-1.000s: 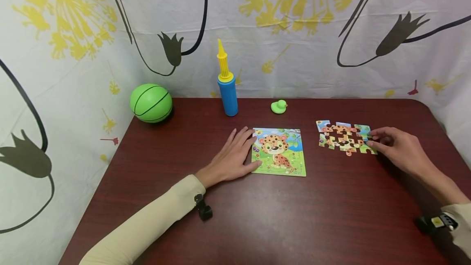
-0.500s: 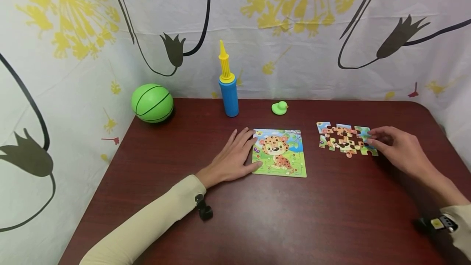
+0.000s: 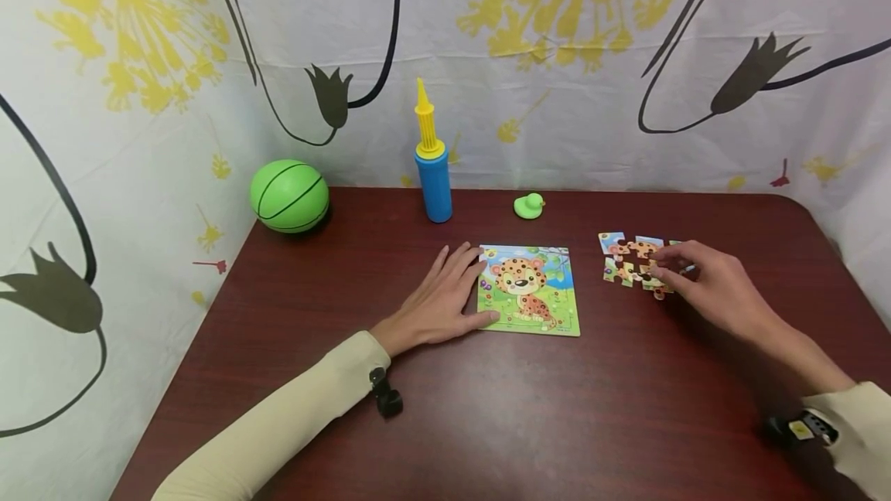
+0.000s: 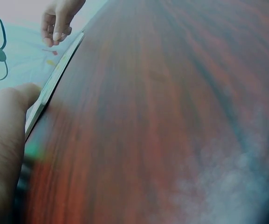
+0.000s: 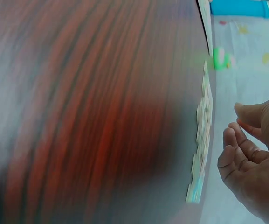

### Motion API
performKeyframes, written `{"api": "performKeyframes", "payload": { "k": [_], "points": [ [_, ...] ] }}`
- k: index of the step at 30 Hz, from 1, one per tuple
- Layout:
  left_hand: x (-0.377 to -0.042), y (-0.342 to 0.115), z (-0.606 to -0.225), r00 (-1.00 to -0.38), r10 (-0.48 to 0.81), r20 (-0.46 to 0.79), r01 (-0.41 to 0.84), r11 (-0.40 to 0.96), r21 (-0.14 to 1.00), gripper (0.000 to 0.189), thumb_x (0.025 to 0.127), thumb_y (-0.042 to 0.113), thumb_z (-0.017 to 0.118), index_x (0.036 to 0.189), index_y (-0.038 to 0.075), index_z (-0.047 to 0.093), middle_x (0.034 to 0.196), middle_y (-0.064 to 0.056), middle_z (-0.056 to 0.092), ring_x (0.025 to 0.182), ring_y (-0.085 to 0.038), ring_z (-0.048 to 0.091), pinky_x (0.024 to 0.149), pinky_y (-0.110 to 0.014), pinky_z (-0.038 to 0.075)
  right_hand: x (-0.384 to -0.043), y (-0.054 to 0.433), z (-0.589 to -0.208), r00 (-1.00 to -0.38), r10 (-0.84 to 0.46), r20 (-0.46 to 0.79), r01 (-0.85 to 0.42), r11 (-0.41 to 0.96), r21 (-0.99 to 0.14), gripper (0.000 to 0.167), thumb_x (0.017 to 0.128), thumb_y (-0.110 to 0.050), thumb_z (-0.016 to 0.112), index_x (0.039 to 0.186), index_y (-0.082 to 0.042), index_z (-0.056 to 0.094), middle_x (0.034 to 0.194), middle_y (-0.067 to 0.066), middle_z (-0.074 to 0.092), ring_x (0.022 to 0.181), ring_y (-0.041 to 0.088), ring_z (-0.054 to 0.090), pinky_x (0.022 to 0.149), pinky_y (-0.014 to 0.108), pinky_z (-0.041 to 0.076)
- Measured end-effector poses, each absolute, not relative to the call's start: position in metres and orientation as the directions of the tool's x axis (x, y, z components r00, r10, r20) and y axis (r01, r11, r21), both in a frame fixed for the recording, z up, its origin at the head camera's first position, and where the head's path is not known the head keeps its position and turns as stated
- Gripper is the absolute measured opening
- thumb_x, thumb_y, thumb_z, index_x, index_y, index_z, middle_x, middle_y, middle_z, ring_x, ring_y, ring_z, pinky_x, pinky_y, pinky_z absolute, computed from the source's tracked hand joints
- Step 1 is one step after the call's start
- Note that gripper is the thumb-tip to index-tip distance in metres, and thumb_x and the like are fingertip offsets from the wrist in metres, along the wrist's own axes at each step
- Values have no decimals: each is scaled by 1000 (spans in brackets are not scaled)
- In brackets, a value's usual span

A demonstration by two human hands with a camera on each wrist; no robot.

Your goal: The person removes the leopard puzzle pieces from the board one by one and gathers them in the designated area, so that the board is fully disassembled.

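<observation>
My left hand lies with fingers spread at the left edge of a square leopard picture puzzle, its thumb over the lower left part. In the left wrist view the puzzle's edge shows as a thin slab. On the right, loose jigsaw pieces with another leopard picture lie in a loosely spaced group. Over their right side hovers my right hand, fingers loosely bent, hiding several pieces. Above the edge-on pieces, the right wrist view shows nothing between that hand's thumb and fingers.
Along the back of the dark wooden table stand a green ball, a blue and yellow hand pump and a small green rubber duck. A patterned curtain hangs directly behind the table.
My right hand has moved left from the right edge of the jigsaw pieces to over them, covering the right-hand ones. My left hand has stayed on the puzzle.
</observation>
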State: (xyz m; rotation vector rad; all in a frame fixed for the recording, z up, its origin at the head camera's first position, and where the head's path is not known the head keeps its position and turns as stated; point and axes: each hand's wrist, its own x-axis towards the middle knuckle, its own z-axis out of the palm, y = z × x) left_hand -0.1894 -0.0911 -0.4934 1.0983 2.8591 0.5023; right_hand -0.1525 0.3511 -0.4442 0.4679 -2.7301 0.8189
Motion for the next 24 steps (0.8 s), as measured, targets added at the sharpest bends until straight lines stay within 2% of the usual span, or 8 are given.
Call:
{"api": "performKeyframes", "payload": {
  "k": [4, 12, 24],
  "points": [
    [-189, -91, -492, -750, 658, 71, 641, 697, 321, 103, 99, 79, 56, 171, 7, 37, 180, -13, 25, 171, -30, 11, 137, -54, 1, -151, 335, -442, -906, -274, 323, -406, 778, -480, 21, 95, -1, 84, 115, -7, 79, 100, 1, 72, 79, 4, 58, 65, 15, 46],
    [-188, -91, -491, -744, 664, 74, 648, 691, 321, 111, 93, 81, 62, 171, 6, 36, 180, -14, 24, 171, -31, 10, 136, -56, 1, -151, 308, -440, -896, -335, 291, -440, 755, -486, 24, 94, -3, 87, 116, -8, 80, 111, 4, 76, 92, 6, 63, 75, 18, 53],
    [-189, -91, -495, -741, 666, 90, 655, 686, 317, 115, 90, 83, 64, 171, 6, 35, 180, -14, 24, 170, -31, 10, 136, -56, 1, -150, 271, -440, -863, -424, 274, -504, 692, -517, 22, 97, -4, 84, 118, -11, 79, 109, -3, 74, 92, 8, 66, 77, 34, 59]
  ]
}}
